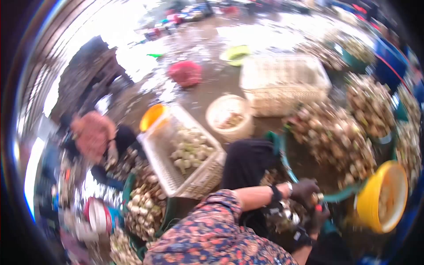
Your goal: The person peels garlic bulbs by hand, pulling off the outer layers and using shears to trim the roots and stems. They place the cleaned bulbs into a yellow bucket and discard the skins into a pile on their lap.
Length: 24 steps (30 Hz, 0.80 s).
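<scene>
My left hand, in a dark glove with a band at the wrist, is closed around a pale garlic bulb that is mostly hidden. Just below it, my gloved right hand curls around a small tool with a red end; blur hides its kind. Both hands are close together above a pile of garlic pieces and trimmings. Beyond them stands a green-rimmed tub heaped with untrimmed garlic.
A yellow bucket stands right of my hands. Ahead are a white crate with trimmed garlic, a cream bucket and a larger crate. At left, a person in a pink head covering bends over more garlic.
</scene>
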Motion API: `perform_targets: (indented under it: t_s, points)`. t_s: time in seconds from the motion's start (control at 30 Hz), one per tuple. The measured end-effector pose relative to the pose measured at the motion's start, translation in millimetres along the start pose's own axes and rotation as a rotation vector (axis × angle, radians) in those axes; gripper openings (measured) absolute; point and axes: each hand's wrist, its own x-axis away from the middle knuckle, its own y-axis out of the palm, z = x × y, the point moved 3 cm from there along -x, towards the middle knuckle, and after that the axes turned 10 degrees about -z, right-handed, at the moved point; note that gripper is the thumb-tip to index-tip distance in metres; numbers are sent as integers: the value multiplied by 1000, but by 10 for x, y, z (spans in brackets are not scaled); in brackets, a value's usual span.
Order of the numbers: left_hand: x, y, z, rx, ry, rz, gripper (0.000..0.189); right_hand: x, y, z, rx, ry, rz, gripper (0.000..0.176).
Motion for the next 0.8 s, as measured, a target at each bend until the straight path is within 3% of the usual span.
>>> perform_targets:
  t_s: [0.07, 0.13, 0.2, 0.33, 0.37, 0.4, 0.47, 0.5, 0.6, 0.8]
  points:
    - [31, -20, -99, 21, -151, -153, 55, -26, -11, 77, -26, -11, -66, 25]
    - [114, -74, -185, 434, -134, -147, 53, 69, 114, -92, -55, 19, -104, 20]
    - [217, -133, -117, 760, -147, -83, 46, 69, 237, -188, -36, 12, -147, 20]
    - [234, 138, -101, 870, -161, 134, 46, 66, 477, -327, -8, 6, -202, 21]
    - [192, 239, -160, 669, -146, 139, 50, 80, 524, -348, -11, 8, -206, 22]
    - [141, 445, -285, 755, -150, 6, 56, 84, 564, -367, -7, 6, -215, 22]
    - [156, 417, -305, 245, -179, 148, 64, 101, 620, -392, 1, 5, -230, 23]
    - [193, 414, -316, 245, -180, 152, 64, 113, 642, -394, 5, 7, -236, 23]
    - [274, 358, -266, 286, 30, 209, 45, 144, 679, -401, 9, 0, -248, 24]
    - [252, 336, -195, 112, -200, 135, 27, 164, 737, -430, 20, 3, -253, 25]
